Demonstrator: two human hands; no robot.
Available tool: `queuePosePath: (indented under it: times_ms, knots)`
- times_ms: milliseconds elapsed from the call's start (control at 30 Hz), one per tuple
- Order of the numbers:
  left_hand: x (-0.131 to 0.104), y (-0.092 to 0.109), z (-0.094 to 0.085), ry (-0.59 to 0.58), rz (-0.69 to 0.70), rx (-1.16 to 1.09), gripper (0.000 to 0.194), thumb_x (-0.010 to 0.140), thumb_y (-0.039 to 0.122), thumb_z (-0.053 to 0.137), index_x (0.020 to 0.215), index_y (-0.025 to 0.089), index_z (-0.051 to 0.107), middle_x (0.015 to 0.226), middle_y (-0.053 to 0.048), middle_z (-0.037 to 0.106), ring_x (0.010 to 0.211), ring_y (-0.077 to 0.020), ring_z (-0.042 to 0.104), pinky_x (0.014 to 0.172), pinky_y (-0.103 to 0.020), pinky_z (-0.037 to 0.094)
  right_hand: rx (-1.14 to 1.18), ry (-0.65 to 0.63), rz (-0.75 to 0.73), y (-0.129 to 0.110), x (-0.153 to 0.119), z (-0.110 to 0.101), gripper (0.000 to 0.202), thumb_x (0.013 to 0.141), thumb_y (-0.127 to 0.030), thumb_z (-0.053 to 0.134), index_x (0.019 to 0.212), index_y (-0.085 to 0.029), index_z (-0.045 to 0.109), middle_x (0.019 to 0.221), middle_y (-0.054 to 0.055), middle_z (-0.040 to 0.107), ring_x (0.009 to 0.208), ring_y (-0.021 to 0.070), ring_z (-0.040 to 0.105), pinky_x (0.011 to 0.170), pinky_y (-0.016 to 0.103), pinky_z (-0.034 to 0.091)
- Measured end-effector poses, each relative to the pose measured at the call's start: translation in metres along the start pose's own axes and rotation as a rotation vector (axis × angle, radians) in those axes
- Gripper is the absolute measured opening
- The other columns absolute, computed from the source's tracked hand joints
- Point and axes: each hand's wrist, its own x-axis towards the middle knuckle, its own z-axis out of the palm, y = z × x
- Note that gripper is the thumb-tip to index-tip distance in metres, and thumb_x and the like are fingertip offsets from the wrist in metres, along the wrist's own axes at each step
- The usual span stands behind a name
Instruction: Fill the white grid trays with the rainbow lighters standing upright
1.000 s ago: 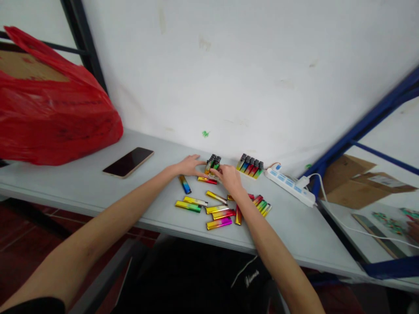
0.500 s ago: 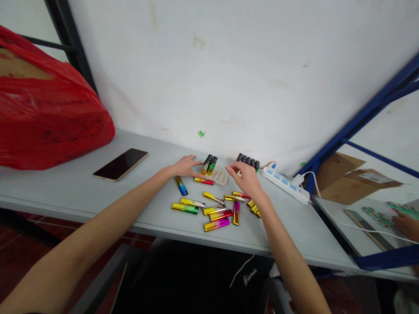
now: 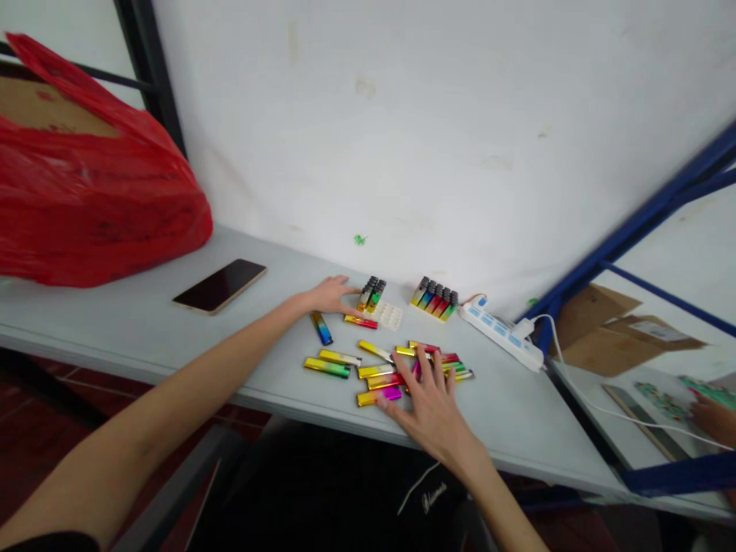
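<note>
Several shiny lighters [image 3: 326,367] in yellow, green, red, purple and blue lie loose on the grey table. My right hand [image 3: 431,402] is spread over the right part of this pile, hiding some of them. My left hand [image 3: 330,294] is open beside a white holder [image 3: 391,316] with rows of round pockets. A few upright lighters [image 3: 371,294] stand in the holder's left side, close to my left fingertips; whether the fingers touch them I cannot tell. A second holder, filled with upright lighters [image 3: 434,299], stands to the right near the wall.
A phone [image 3: 220,286] lies on the table [image 3: 287,268] at the left, near a red plastic bag [image 3: 109,199] around a cardboard box. A white power strip [image 3: 501,334] with a cable lies at the right. Beyond the blue frame are cardboard boxes [image 3: 609,326] and another person's hand [image 3: 713,418].
My right hand has come back from near the white holder, down onto the loose lighters, and its fingers have spread. My left hand stays beside the holder.
</note>
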Motion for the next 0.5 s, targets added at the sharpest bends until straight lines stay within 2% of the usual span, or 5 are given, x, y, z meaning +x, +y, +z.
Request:
queuePosePath:
  times_ms: [100,233,367,500]
  knots:
    - [-0.001,0.0,0.0,0.002,0.0,0.002,0.087,0.078,0.081,0.059,0.149,0.032,0.049,0.159,-0.013,0.039,0.148,-0.0356,0.03,0.118,-0.044,0.024,0.02,-0.015,0.036,-0.007,0.023,0.005,0.075,0.089,-0.071,0.052,0.155,-0.043,0.034,0.163,0.014,0.029,0.149,0.0528,0.016,0.104,0.082,0.023]
    - [0.0,-0.002,0.002,0.014,0.011,-0.004,0.086,0.077,0.081,0.06,0.149,0.033,0.049,0.159,-0.013,0.039,0.147,-0.0357,0.031,0.118,-0.045,0.023,0.024,-0.004,0.057,-0.008,0.044,0.01,0.068,0.093,-0.07,0.044,0.154,-0.042,0.036,0.162,0.015,0.03,0.149,0.0513,0.018,0.105,0.08,0.022]
    - [0.002,-0.005,0.004,0.02,0.022,-0.003,0.087,0.078,0.081,0.059,0.148,0.031,0.049,0.16,-0.014,0.036,0.148,-0.0354,0.03,0.119,-0.044,0.022,0.029,0.027,0.057,-0.003,0.05,0.016,0.067,0.095,-0.068,0.04,0.154,-0.037,0.039,0.161,0.018,0.032,0.148,0.0501,0.022,0.107,0.078,0.022]
    - [0.002,-0.004,0.004,0.023,0.022,-0.002,0.085,0.078,0.081,0.059,0.147,0.032,0.05,0.159,-0.012,0.038,0.147,-0.0354,0.031,0.118,-0.045,0.023,0.038,0.103,0.034,-0.001,0.048,0.012,0.066,0.095,-0.065,0.046,0.151,-0.029,0.046,0.157,0.02,0.036,0.148,0.0467,0.025,0.11,0.076,0.023]
